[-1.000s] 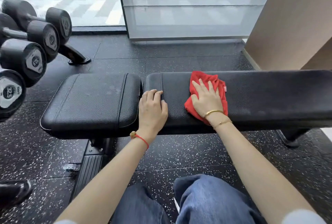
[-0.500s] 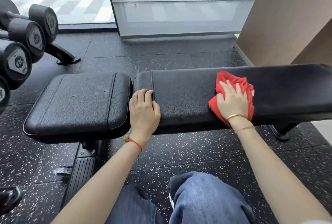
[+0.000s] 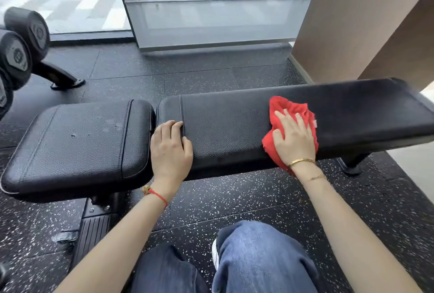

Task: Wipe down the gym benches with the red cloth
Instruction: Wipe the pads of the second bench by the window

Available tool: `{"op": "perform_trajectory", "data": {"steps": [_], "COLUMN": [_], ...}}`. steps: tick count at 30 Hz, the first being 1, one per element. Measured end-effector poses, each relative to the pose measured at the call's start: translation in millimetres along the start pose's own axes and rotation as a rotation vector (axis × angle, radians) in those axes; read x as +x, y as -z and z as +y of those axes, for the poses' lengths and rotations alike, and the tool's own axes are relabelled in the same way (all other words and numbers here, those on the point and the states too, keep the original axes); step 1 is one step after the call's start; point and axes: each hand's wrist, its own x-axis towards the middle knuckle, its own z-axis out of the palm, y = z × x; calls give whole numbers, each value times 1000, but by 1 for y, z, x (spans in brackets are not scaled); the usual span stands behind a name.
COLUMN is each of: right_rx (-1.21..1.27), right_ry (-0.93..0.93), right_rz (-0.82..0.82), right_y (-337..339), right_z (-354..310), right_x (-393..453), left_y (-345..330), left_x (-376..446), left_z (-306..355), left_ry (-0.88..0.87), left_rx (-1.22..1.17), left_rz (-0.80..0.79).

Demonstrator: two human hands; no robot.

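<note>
A person crouches beside a black gym bench, right hand point(image 3: 293, 136) spread flat, fingers straight, pressing the red cloth point(image 3: 290, 114) onto the long back pad point(image 3: 234, 123). The left hand point(image 3: 170, 145) rests with fingers bent over the pad's near end, just beside the gap to the seat pad point(image 3: 77, 142), holding nothing. The pad's long axis runs left to right — unwiped length lies to the right of the cloth, on the right hand's side. Likely next: a stroke toward that far end. Dumbbells point(image 3: 21, 43) sit racked at left.
</note>
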Motion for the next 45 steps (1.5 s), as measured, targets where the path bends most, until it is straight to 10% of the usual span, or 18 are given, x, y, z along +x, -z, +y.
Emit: {"op": "perform_trajectory", "data": {"steps": [5,14,24,37,45], "right_rx": [-19,-14,-46,3,-47], "right_ry": [-357,177,-152,544,93], "right_rz": [-8,-125,-209,-285,-158], "right_y": [8,0,-7,-33,-3], "right_z": [5,-29,-12,-128,-21], "right_x": [35,-17,82,14,29], "left_y": [1,-2,-3,1,2], "left_x": [0,0,1,1,-1], "left_z": [3,-1,0,1,1], "left_ry": [18,0,13,25,11], "left_rx": [31,27,40,44,20], "left_rz": [0,14,18,-16,1]}}
